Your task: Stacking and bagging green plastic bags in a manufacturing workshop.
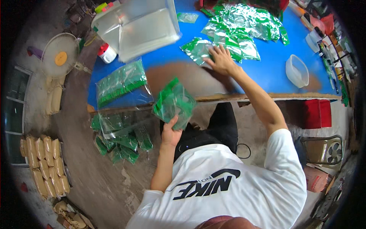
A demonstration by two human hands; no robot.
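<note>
My left hand (170,133) is closed on a small stack of clear-and-green plastic packets (175,101), held in front of the table's near edge. My right hand (222,61) reaches over the blue table (272,72) with its fingers stretched out. Its fingertips touch a flat green-edged packet (196,50) at the near left of a loose, shiny pile of packets (244,28). To the left, a large clear bag (122,82) with rows of green packets lies at the table edge. What the packets contain cannot be made out.
A translucent plastic tub (149,32) and a white jar with a red lid (107,53) stand at the back left. An oval clear container (296,71) sits at the right. More green packets (124,143) are below the table edge, near a fan (61,57) and stacked brown packs (45,164).
</note>
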